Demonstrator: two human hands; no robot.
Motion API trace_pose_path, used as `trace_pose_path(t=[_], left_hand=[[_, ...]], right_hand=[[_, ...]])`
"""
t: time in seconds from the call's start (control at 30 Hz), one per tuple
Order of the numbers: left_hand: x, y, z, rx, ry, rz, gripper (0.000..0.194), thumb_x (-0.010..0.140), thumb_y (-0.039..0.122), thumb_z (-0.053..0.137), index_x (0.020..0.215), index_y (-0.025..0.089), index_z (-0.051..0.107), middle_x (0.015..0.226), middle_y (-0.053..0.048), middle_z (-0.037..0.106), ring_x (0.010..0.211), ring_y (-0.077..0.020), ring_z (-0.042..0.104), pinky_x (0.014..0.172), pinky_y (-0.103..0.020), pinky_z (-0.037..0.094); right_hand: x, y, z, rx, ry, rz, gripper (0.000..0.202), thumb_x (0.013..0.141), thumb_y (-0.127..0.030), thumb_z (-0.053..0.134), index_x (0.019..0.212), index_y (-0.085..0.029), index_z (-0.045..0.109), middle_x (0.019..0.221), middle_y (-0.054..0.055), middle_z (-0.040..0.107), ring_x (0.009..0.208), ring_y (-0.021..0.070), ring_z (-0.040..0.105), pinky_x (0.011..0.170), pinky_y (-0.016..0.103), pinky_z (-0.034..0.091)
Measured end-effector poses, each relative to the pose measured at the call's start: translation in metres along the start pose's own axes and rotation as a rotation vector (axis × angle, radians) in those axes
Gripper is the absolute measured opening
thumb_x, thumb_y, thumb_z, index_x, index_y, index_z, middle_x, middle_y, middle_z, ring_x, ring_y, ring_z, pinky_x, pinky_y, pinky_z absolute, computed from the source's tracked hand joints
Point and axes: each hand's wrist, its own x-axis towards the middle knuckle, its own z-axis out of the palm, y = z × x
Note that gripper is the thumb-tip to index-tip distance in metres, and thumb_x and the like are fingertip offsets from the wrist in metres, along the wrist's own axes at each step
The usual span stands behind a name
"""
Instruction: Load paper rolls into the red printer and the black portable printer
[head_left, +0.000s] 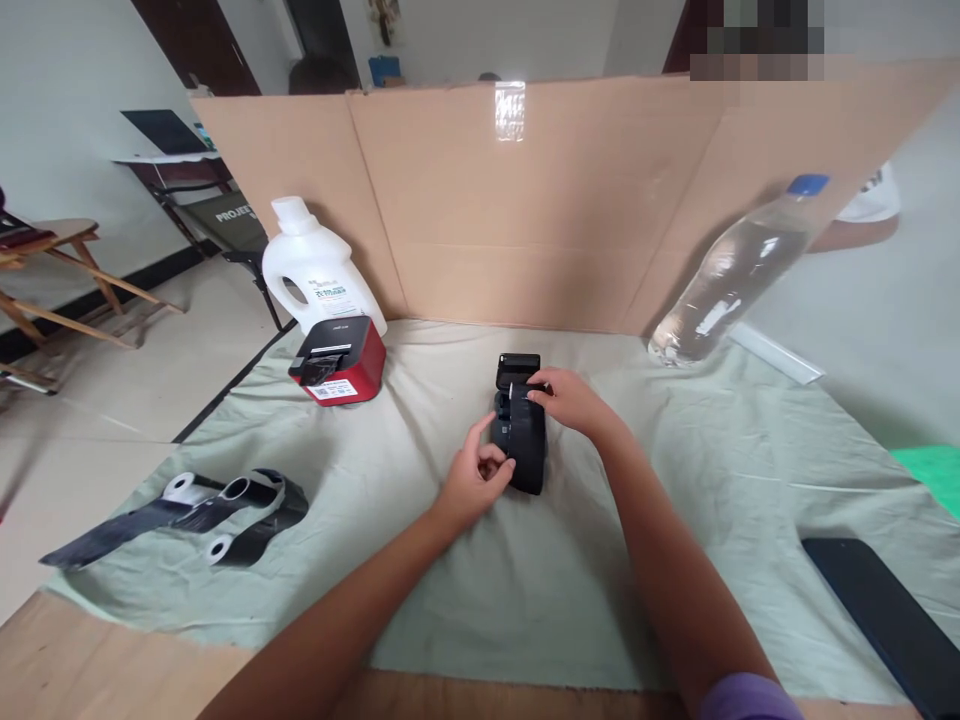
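A small black device (527, 445) stands on the pale green cloth in the middle, with a black open lid or flap (518, 371) at its far end. My left hand (474, 478) touches its near left side, thumb and fingers bent against it. At the far right edge my right hand (564, 398) grips the device, thumb and index finger close together beside a small white part. What lies inside the device is too small to tell.
A red and black printer (365, 365) and a white jug (319, 262) stand at the back left. Black rolls (259, 520) lie at the left. A clear bottle (731, 280) leans on the cardboard (525, 220). A dark phone (885, 620) lies at the right.
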Motion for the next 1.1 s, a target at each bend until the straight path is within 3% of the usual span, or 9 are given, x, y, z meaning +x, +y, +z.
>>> trace_pose_path(t=[0.3,0.5,0.83,0.9,1.0,1.1], left_hand=[[0.003,0.004,-0.001,0.015,-0.070,-0.060,0.069,0.086,0.034,0.065,0.148,0.017,0.038,0.064,0.006,0.058,0.052,-0.0082,0.042,0.056,-0.021,0.038],[0.008,-0.001,-0.003,-0.025,-0.044,-0.110,0.066,0.085,0.035,0.066,0.144,0.018,0.042,0.063,0.006,0.059,0.053,-0.0089,0.044,0.057,-0.022,0.038],[0.009,-0.002,-0.003,-0.019,-0.031,-0.082,0.061,0.084,0.036,0.066,0.138,0.018,0.047,0.062,0.007,0.057,0.051,-0.0083,0.043,0.056,-0.021,0.036],[0.009,-0.004,-0.003,-0.028,-0.036,-0.071,0.060,0.084,0.036,0.066,0.138,0.018,0.046,0.063,0.007,0.057,0.052,-0.0082,0.042,0.056,-0.021,0.036],[0.009,-0.005,-0.003,-0.031,-0.038,-0.057,0.054,0.085,0.034,0.065,0.134,0.019,0.047,0.063,0.007,0.056,0.052,-0.0083,0.041,0.056,-0.021,0.035],[0.009,-0.006,-0.003,-0.024,-0.040,-0.035,0.031,0.083,0.033,0.065,0.109,0.019,0.054,0.061,0.007,0.053,0.052,-0.0082,0.041,0.056,-0.022,0.034]], right_hand=[[0.007,0.004,0.030,-0.118,-0.004,-0.061,0.021,0.092,-0.014,0.055,0.107,-0.016,0.070,0.111,0.011,0.065,0.109,0.0242,0.058,0.098,0.038,0.044],[0.001,-0.003,0.043,-0.207,0.147,0.138,0.020,0.084,-0.017,0.067,0.103,-0.023,0.068,0.114,0.010,0.055,0.101,0.0260,0.057,0.086,0.039,0.048],[0.000,-0.003,0.048,-0.236,0.193,0.132,0.010,0.086,-0.021,0.064,0.093,-0.024,0.071,0.106,0.010,0.056,0.099,0.0267,0.056,0.084,0.039,0.049],[0.002,-0.004,0.047,-0.204,0.303,0.161,0.014,0.087,-0.024,0.063,0.100,-0.022,0.067,0.109,0.011,0.056,0.101,0.0271,0.057,0.087,0.041,0.049],[0.007,0.000,0.046,-0.093,0.474,0.127,0.037,0.090,-0.030,0.057,0.125,-0.018,0.055,0.126,0.015,0.054,0.107,0.0267,0.056,0.095,0.042,0.047],[0.011,0.008,0.041,0.060,0.418,0.064,0.048,0.092,-0.033,0.052,0.138,-0.020,0.046,0.135,0.015,0.054,0.097,0.0229,0.058,0.092,0.041,0.048]])
